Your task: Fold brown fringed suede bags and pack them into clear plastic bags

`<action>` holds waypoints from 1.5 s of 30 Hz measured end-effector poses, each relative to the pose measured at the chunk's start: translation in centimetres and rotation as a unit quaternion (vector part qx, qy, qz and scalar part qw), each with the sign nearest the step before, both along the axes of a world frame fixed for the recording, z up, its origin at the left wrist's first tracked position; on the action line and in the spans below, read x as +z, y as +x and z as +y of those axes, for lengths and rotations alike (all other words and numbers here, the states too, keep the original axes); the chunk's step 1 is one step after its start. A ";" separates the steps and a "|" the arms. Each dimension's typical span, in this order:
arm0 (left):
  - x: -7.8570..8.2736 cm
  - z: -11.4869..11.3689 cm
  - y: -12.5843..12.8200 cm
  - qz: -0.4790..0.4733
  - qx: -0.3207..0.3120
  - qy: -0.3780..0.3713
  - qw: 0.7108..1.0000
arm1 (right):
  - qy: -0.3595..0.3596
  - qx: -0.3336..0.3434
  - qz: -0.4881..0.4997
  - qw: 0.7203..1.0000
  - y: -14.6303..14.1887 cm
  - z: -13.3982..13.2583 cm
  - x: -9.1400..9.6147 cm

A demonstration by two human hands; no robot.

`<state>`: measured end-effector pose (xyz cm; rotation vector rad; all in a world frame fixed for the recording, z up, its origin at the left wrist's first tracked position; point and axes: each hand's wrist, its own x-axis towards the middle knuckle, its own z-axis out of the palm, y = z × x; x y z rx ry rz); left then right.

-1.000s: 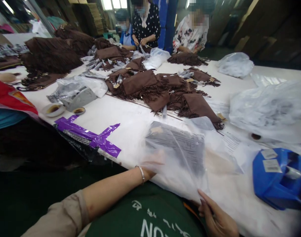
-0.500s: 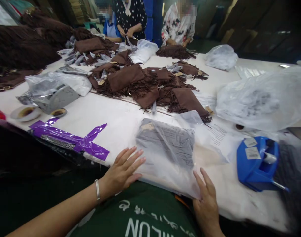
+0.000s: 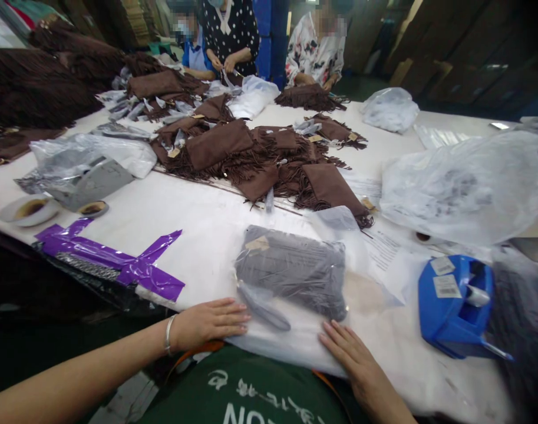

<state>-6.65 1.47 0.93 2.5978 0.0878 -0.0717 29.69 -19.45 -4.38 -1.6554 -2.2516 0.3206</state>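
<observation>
A clear plastic bag [image 3: 277,340] lies flat on the white table in front of me. Inside it is a dark grey fringed bag [image 3: 295,268] with a tan tag [image 3: 257,243] near its upper left corner. A narrow grey wrapped strip [image 3: 263,306] slants below it, also under the plastic. My left hand [image 3: 210,324] rests flat on the plastic's left edge, fingers stretched out towards the strip. At the lower right, my right hand [image 3: 350,350] lies on the plastic with its fingers extended, fingertips by the grey bag's bottom corner. Neither hand grips anything.
Brown fringed bags [image 3: 220,144] are heaped mid-table. A blue tape dispenser [image 3: 454,306] and a big plastic sack [image 3: 463,188] stand right. Purple tape [image 3: 149,265] marks the left edge, near a grey tape dispenser [image 3: 92,182]. Co-workers [image 3: 231,41] handle things across the table.
The plastic now lies flatter, and the grey bag and narrow strip show more clearly through it. My left hand has flattened and moved lower; my right hand has shifted left onto the plastic.
</observation>
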 end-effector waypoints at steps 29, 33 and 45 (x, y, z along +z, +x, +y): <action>4.8 -2.8 14.7 -0.065 0.000 -0.088 0.994 | -0.122 -0.165 0.282 0.937 -0.1 0.2 3.6; 1.6 -6.4 18.3 -0.023 -0.075 0.041 0.996 | -0.047 -0.344 0.408 0.844 -3.0 -3.5 3.5; -0.1 -6.6 19.7 0.007 -0.023 0.014 1.000 | -0.178 -0.504 0.491 0.688 -8.0 -3.4 2.5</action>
